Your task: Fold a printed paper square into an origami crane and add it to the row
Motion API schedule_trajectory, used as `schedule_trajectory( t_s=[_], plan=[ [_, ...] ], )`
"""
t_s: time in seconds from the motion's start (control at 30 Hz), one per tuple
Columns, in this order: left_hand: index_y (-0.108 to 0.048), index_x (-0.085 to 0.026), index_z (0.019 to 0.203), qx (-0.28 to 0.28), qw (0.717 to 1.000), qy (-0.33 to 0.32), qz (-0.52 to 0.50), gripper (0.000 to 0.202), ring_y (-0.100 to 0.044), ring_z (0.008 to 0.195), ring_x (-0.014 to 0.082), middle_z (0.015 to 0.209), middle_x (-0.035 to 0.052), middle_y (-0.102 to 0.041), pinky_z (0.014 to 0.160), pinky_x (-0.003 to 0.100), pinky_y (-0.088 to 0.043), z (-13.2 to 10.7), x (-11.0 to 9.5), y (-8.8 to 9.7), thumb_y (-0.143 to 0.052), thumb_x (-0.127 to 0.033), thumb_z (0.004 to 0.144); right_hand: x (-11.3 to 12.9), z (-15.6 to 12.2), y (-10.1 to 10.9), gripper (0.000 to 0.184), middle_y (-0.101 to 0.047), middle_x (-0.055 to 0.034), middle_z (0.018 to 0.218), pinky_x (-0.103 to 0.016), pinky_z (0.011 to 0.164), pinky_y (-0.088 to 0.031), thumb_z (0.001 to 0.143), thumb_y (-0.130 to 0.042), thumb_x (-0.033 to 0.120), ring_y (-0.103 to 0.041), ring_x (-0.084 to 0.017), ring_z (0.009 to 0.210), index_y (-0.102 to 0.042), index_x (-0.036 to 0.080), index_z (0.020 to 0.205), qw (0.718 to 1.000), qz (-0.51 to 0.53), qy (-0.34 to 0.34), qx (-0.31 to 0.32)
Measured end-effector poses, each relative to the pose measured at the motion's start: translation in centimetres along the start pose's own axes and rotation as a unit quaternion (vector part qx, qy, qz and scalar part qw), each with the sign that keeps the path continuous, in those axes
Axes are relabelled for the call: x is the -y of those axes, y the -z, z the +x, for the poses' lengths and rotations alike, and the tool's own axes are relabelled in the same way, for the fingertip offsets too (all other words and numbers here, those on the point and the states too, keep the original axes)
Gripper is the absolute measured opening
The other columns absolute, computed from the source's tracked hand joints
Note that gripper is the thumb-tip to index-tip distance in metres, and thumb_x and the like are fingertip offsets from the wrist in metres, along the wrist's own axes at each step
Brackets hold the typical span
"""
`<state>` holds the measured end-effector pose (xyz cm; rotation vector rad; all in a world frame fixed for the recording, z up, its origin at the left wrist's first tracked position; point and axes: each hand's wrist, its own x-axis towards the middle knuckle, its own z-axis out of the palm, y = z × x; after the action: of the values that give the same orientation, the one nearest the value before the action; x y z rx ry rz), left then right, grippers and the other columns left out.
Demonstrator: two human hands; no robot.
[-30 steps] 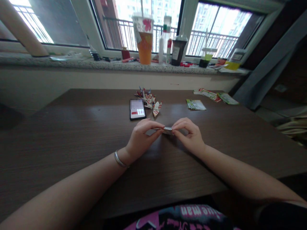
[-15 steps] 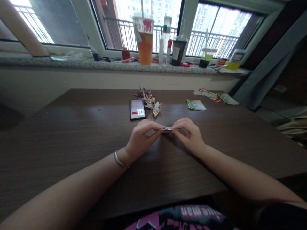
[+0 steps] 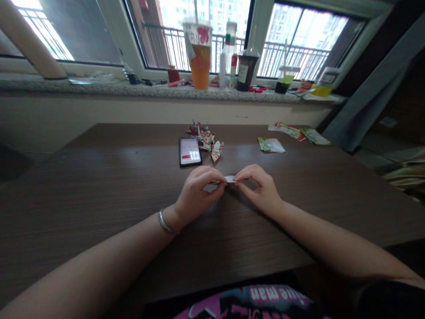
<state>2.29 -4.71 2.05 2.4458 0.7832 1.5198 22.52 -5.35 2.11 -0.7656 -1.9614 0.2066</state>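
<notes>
A small folded piece of paper (image 3: 229,179) sits low over the dark wooden table (image 3: 99,186), pinched from both sides. My left hand (image 3: 196,193), with a silver bangle on the wrist, grips its left end with curled fingers. My right hand (image 3: 259,187) pinches its right end between thumb and fingertips. Most of the paper is hidden by the fingers. Just beyond the hands lie a phone (image 3: 190,152) with a lit screen and a pile of several folded paper cranes (image 3: 207,139).
A stack of printed paper squares (image 3: 271,145) and more leaflets (image 3: 299,133) lie at the table's far right. The stone windowsill (image 3: 99,88) holds a tall orange drink cup (image 3: 200,53), a bottle (image 3: 227,55), a dark drink cup (image 3: 247,68) and small clutter.
Both hands have drawn slightly closer together on the paper, so less of it shows between the fingertips. Everything else is unmoved.
</notes>
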Motion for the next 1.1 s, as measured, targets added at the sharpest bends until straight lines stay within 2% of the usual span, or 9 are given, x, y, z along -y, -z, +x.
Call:
schedule_trajectory(
  t_s=[0.23, 0.4, 0.67, 0.83, 1.0, 1.1],
  plan=[
    [-0.067, -0.019, 0.085, 0.009, 0.997, -0.055, 0.046, 0.003, -0.063, 0.072, 0.0135, 0.078, 0.0016, -0.070, 0.079, 0.033, -0.051, 0.19, -0.07, 0.11, -0.068, -0.021, 0.083, 0.20, 0.09, 0.01, 0.004, -0.070, -0.0024, 0.080, -0.035, 0.076, -0.049, 0.083, -0.065, 0.019, -0.063, -0.017, 0.077, -0.063, 0.022, 0.083, 1.000, 0.006, 0.021, 0.007],
    [-0.066, -0.019, 0.083, -0.003, 0.998, -0.045, 0.038, 0.001, -0.065, 0.073, 0.0133, 0.080, 0.0019, -0.071, 0.080, 0.033, -0.052, 0.01, 0.25, 0.04, -0.067, -0.020, 0.083, 0.09, -0.03, 0.02, 0.004, -0.070, -0.0029, 0.082, -0.035, 0.076, -0.050, 0.084, -0.064, 0.018, -0.063, -0.017, 0.079, -0.063, 0.022, 0.084, 1.000, 0.005, -0.009, 0.002],
    [-0.066, -0.021, 0.085, 0.037, 0.986, -0.066, 0.151, 0.002, -0.065, 0.073, 0.0133, 0.080, -0.0014, -0.071, 0.089, 0.036, -0.048, -0.19, 0.20, 0.04, -0.065, -0.021, 0.084, -0.24, -0.09, -0.07, 0.005, -0.070, -0.0016, 0.081, -0.034, 0.076, -0.050, 0.083, -0.065, 0.017, -0.063, -0.016, 0.079, -0.064, 0.023, 0.084, 0.999, -0.016, 0.029, 0.018],
    [-0.062, -0.020, 0.078, 0.048, 0.986, -0.059, 0.149, 0.006, -0.064, 0.072, 0.0133, 0.077, -0.0010, -0.069, 0.090, 0.037, -0.047, -0.17, 0.23, -0.11, -0.062, -0.020, 0.084, -0.05, -0.09, -0.02, 0.009, -0.070, -0.0010, 0.082, -0.035, 0.079, -0.050, 0.081, -0.064, 0.015, -0.063, -0.016, 0.080, -0.063, 0.023, 0.085, 0.999, -0.007, 0.018, 0.026],
    [-0.064, -0.020, 0.085, 0.069, 0.983, -0.068, 0.157, 0.003, -0.063, 0.073, 0.0138, 0.079, -0.0005, -0.068, 0.094, 0.041, -0.045, -0.33, 0.22, -0.14, -0.061, -0.020, 0.084, -0.14, -0.12, -0.22, 0.010, -0.069, -0.0010, 0.081, -0.035, 0.079, -0.050, 0.080, -0.063, 0.014, -0.063, -0.016, 0.080, -0.063, 0.023, 0.084, 0.998, -0.009, 0.044, 0.036],
    [-0.063, -0.020, 0.083, 0.071, 0.983, -0.072, 0.152, 0.004, -0.062, 0.073, 0.0131, 0.078, -0.0009, -0.067, 0.095, 0.040, -0.045, -0.33, 0.23, -0.19, -0.060, -0.019, 0.085, -0.06, -0.14, -0.29, 0.010, -0.069, -0.0015, 0.082, -0.035, 0.078, -0.050, 0.080, -0.062, 0.014, -0.062, -0.017, 0.081, -0.062, 0.023, 0.084, 0.999, -0.013, 0.028, 0.042]
  ],
)
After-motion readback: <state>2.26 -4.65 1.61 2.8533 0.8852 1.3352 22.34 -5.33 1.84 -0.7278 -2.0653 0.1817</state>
